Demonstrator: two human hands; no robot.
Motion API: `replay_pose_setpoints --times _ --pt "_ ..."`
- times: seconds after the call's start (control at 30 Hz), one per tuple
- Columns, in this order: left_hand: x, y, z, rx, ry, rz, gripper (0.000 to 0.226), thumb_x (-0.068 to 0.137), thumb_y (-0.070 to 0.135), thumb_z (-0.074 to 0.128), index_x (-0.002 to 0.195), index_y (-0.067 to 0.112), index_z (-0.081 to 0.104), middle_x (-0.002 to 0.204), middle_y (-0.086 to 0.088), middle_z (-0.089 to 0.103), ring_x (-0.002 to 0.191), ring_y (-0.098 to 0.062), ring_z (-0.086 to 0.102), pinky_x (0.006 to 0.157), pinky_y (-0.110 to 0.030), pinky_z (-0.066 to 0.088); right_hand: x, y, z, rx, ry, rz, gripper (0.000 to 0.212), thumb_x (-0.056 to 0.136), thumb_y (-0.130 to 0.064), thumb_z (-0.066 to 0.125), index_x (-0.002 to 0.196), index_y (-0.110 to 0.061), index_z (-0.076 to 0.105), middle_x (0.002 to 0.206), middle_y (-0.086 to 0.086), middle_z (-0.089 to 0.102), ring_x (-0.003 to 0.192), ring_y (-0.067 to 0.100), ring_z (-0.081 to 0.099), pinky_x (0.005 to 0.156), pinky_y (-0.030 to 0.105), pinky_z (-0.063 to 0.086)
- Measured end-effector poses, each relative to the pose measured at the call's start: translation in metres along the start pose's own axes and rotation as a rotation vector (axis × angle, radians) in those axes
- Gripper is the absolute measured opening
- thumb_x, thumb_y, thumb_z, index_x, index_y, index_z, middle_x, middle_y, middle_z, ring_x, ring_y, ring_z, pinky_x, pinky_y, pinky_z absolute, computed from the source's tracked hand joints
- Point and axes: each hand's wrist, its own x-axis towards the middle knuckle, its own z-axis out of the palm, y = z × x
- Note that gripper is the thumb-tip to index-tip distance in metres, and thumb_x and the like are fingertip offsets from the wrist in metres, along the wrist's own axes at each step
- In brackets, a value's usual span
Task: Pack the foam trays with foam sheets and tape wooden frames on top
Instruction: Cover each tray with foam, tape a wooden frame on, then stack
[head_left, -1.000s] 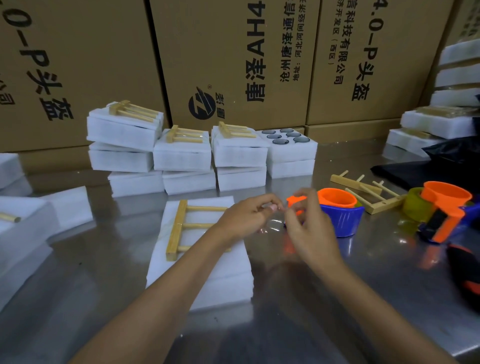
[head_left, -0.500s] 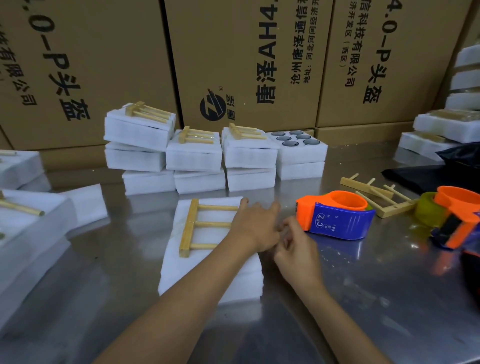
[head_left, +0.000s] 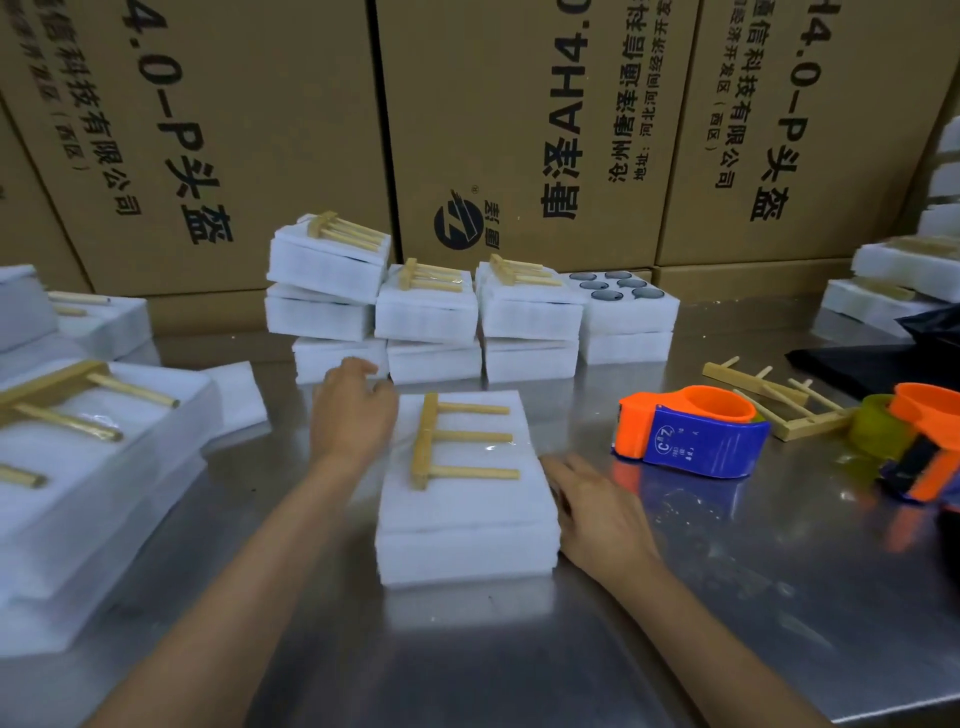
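Left hand (head_left: 353, 410) and right hand (head_left: 597, 512), fingers relaxed, flanking packed foam tray (head_left: 465, 525) between them, wooden frame (head_left: 457, 441) seemingly taped. Loose frames (head_left: 779, 400) beyond right hand waiting; several stacked trays (head_left: 426, 312) looking finished.

A shiny steel table (head_left: 727, 597) is seen carrying everything. Near its middle a white foam tray pack (head_left: 467, 540) is laid flat. Stacks of packed foam trays (head_left: 426, 358) are ranged along the back, against cardboard boxes (head_left: 519, 130). An orange and blue tape dispenser (head_left: 691, 436) is set to the right, just beside a loose wooden frame (head_left: 779, 400).
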Motion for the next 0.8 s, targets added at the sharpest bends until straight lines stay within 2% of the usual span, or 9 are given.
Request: replay_pose_setpoints --times 0.1,0.17,0.2,0.3,0.4,0.53,0.63,0.73,0.8 --pt "-0.008 -0.03 0.007 -0.046 -0.367 -0.217 0.045 0.104 0.037 0.038 0.124 0.005 0.062 0.132 -0.019 0.059 0.121 -0.034 0.055 0.104 -0.037 0.041 0.0 -0.001 -0.001 -0.016 -0.009 -0.005 0.025 0.096 -0.034 0.044 0.12 -0.036 0.05 0.103 -0.007 0.047 0.084 0.016 0.058 0.051 0.024 0.028" --pt "-0.022 -0.034 0.016 -0.417 -0.547 -0.295 0.053 0.101 0.053 0.039 0.13 0.014 0.063 0.132 -0.01 0.062 0.122 -0.029 0.058 0.11 -0.04 0.04 0.0 -0.003 0.0 -0.013 -0.021 0.011 0.022 0.096 -0.034 0.046 0.117 -0.037 0.051 0.102 -0.01 0.044 0.08 0.012 0.054 0.05 0.019 0.025" --pt "-0.027 -0.035 0.018 -0.582 -0.579 -0.317 0.052 0.098 0.057 0.043 0.125 0.02 0.068 0.127 -0.008 0.067 0.117 -0.027 0.063 0.106 -0.04 0.046 -0.001 -0.006 0.002 0.015 -0.016 0.016 0.021 0.096 -0.031 0.047 0.115 -0.037 0.051 0.101 -0.011 0.044 0.079 0.01 0.052 0.051 0.017 0.027" --pt "-0.032 -0.042 0.016 -0.937 -0.598 -0.388 0.039 0.089 0.057 0.059 0.098 0.027 0.08 0.103 -0.01 0.076 0.092 -0.028 0.074 0.072 -0.035 0.06 -0.004 -0.017 0.008 0.384 0.022 0.001 0.026 0.099 -0.015 0.046 0.117 -0.032 0.053 0.101 -0.012 0.058 0.089 0.009 0.057 0.067 0.021 0.043" --pt "-0.025 -0.047 0.014 -1.164 -0.557 -0.387 0.049 0.078 0.057 0.069 0.112 0.022 0.076 0.113 -0.015 0.072 0.103 -0.034 0.07 0.086 -0.046 0.057 0.008 -0.039 0.0 0.777 0.056 0.084 0.03 0.104 -0.012 0.041 0.12 -0.035 0.052 0.105 -0.008 0.069 0.099 0.011 0.064 0.086 0.028 0.048" --pt "-0.01 -0.051 0.012 -1.345 -0.569 -0.427 0.055 0.078 0.061 0.067 0.118 0.023 0.073 0.118 -0.013 0.071 0.107 -0.035 0.068 0.087 -0.05 0.056 0.053 -0.071 -0.007 1.128 0.134 0.294 0.024 0.102 -0.027 0.047 0.113 -0.042 0.061 0.108 -0.01 0.07 0.101 0.013 0.064 0.084 0.032 0.047" --pt "-0.007 -0.064 0.012 -1.476 -0.592 -0.433 0.056 0.086 0.061 0.061 0.124 0.021 0.069 0.127 -0.013 0.067 0.114 -0.035 0.065 0.092 -0.05 0.055 0.071 -0.09 0.007 1.376 0.031 0.432 0.026 0.099 -0.033 0.053 0.122 -0.03 0.065 0.118 -0.003 0.07 0.11 0.017 0.064 0.094 0.036 0.049" --pt "0.0 -0.077 0.011 -1.508 -0.575 -0.402 0.061 0.087 0.058 0.063 0.138 0.025 0.057 0.135 -0.012 0.061 0.122 -0.037 0.059 0.103 -0.057 0.046 0.07 -0.096 0.025 1.573 -0.043 0.534 0.031 0.094 -0.031 0.058 0.12 -0.018 0.069 0.109 0.003 0.074 0.102 0.02 0.069 0.086 0.034 0.054" --pt "0.006 -0.079 0.011 -1.512 -0.557 -0.36 0.065 0.087 0.055 0.066 0.144 0.028 0.049 0.139 -0.012 0.058 0.126 -0.038 0.056 0.107 -0.06 0.041 0.07 -0.093 0.031 1.598 -0.049 0.508 0.031 0.095 -0.031 0.056 0.121 -0.018 0.069 0.111 0.003 0.074 0.104 0.019 0.069 0.091 0.036 0.054"
